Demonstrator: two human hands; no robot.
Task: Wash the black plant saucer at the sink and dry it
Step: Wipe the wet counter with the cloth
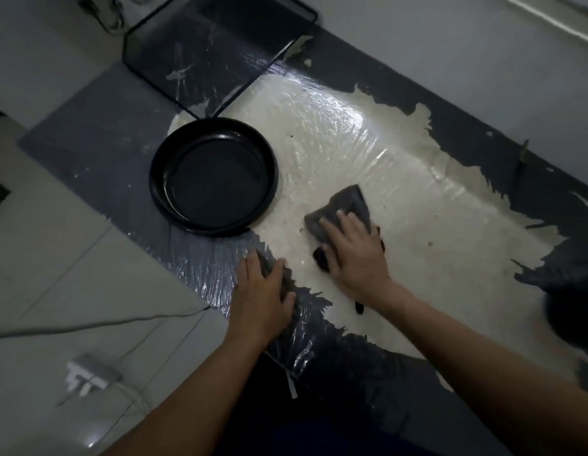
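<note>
The round black plant saucer (213,176) sits upright on a low surface covered with glossy plastic film (335,133), left of centre. My right hand (352,251) presses flat on a grey cloth (345,205) lying on the pale worn patch, a little right of the saucer. My left hand (261,297) rests palm-down on the film near its front edge, fingers straight, below the saucer. Neither hand touches the saucer.
A black wire-mesh tray (217,44) lies tilted behind the saucer. On the pale floor tiles at lower left sit a white power strip (88,373) and its cable (88,324). A dark object (575,317) shows at the right edge.
</note>
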